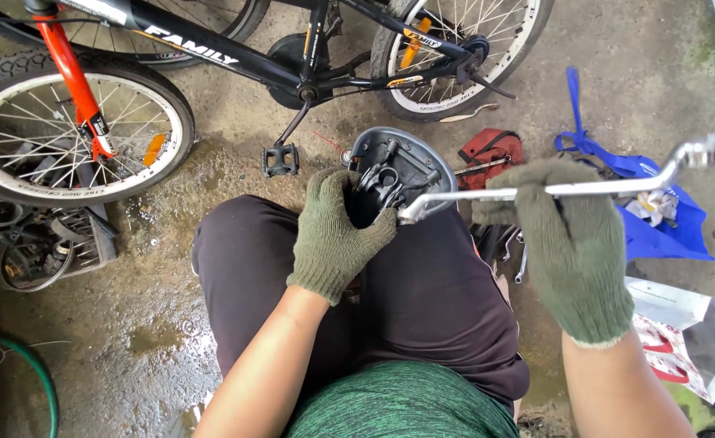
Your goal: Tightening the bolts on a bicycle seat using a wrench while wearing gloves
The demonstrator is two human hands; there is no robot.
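Left hand (333,235), gloved, is gripping the upturned bicycle saddle (402,174) resting on the lap. Right hand (564,235) is clenching a long metal wrench (536,191), tip touching the saddle's clamp.

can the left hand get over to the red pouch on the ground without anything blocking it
Probably not directly. The left hand is gripping the upturned bike saddle, which sits between it and the red pouch, and the wrench in the right hand crosses that path too.
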